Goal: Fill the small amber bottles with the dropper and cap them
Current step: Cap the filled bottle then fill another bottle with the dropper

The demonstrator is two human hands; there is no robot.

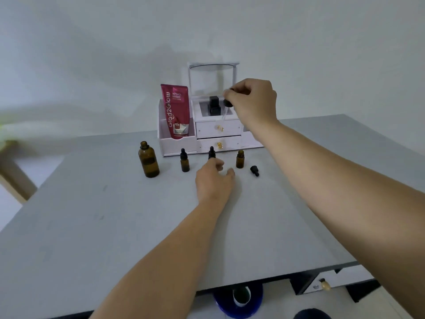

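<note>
My right hand [251,99] is raised above the table and pinches the black bulb of a glass dropper [226,107], its clear tube hanging down in front of the white organizer. My left hand [212,180] reaches to the middle small amber bottle [211,153]; its fingers hide the bottle's body, only the black cap shows. A capped small amber bottle [184,161] stands to its left. To the right stands an uncapped small amber bottle [239,159], with a loose black cap [254,170] lying beside it. The large open amber bottle [148,159] stands at the left.
A white drawer organizer [218,132] with gold knobs stands at the back of the grey table [115,215], holding a red tube [178,111] and a black box [213,105]. Below the front edge sits a blue round object [239,300].
</note>
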